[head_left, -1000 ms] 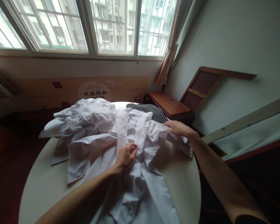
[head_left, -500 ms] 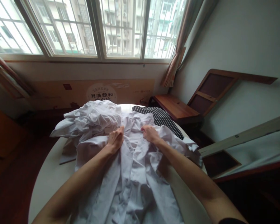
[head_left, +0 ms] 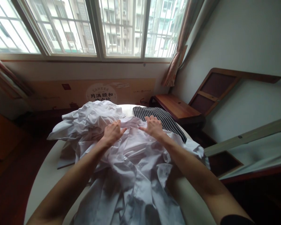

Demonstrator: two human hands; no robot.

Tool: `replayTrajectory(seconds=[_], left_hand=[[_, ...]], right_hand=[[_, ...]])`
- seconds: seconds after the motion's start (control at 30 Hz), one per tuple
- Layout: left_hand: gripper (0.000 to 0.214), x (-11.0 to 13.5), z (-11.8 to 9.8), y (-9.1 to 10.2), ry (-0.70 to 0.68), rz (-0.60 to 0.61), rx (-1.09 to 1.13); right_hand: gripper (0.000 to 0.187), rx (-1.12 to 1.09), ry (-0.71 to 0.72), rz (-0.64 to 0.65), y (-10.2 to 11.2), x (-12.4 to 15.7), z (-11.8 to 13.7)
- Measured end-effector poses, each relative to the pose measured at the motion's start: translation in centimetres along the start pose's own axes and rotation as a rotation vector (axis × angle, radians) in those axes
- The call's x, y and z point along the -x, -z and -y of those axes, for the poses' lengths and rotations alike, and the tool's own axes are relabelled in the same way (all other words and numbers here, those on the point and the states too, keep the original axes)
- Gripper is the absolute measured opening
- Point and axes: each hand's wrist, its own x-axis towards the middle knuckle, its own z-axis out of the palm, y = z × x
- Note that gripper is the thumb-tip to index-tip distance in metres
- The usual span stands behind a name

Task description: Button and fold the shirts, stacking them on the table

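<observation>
A crumpled white button shirt [head_left: 133, 165] lies spread over a round pale table [head_left: 46, 184], running from the near edge toward the far side. My left hand [head_left: 112, 132] and my right hand [head_left: 153, 126] both rest on the shirt's far end, about a hand's width apart, fingers pressed into the cloth near its top edge. Whether they pinch the fabric or only press on it is unclear. Left of my left hand sits a heap of other white garments [head_left: 88, 120]. A black-and-white striped cloth [head_left: 165, 118] lies just past my right hand.
A wooden chair [head_left: 178, 107] stands right of the table against the wall, with a folded wooden frame [head_left: 215, 87] behind it. A printed cardboard panel [head_left: 93, 92] leans under the barred windows. Planks lean along the right wall. Dark floor lies to the left.
Both hands have moved farther up the shirt toward its far edge, and the shirt's upper part has bunched and shifted toward the striped cloth. One second ago the hands were wider apart.
</observation>
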Motion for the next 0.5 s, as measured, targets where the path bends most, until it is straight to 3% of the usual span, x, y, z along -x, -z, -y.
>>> replayTrajectory(seconds=[0.1, 0.23, 0.33, 0.43, 0.5], left_hand=[[0.051, -2.8, -1.3, -1.3, 0.054, 0.000, -0.023], [0.042, -4.8, -1.3, -2.1, 0.098, 0.064, -0.033], [0.027, -5.2, -1.0, -1.8, 0.109, 0.127, -0.007], [0.026, -5.1, -1.1, -1.1, 0.085, -0.003, 0.043], [0.028, -4.9, -1.4, -0.5, 0.062, -0.095, 0.069]], right_hand=[[0.049, 0.081, -0.002, 0.123, -1.3, -0.6, 1.2], [0.027, 0.089, -0.024, 0.277, -1.9, -0.5, -0.5], [0.035, 0.068, -0.001, 0.291, -1.7, 0.1, -1.6], [0.051, 0.066, -0.027, 0.229, -2.0, 0.6, -1.4], [0.055, 0.051, -0.011, 0.274, -2.3, 0.6, -0.8]])
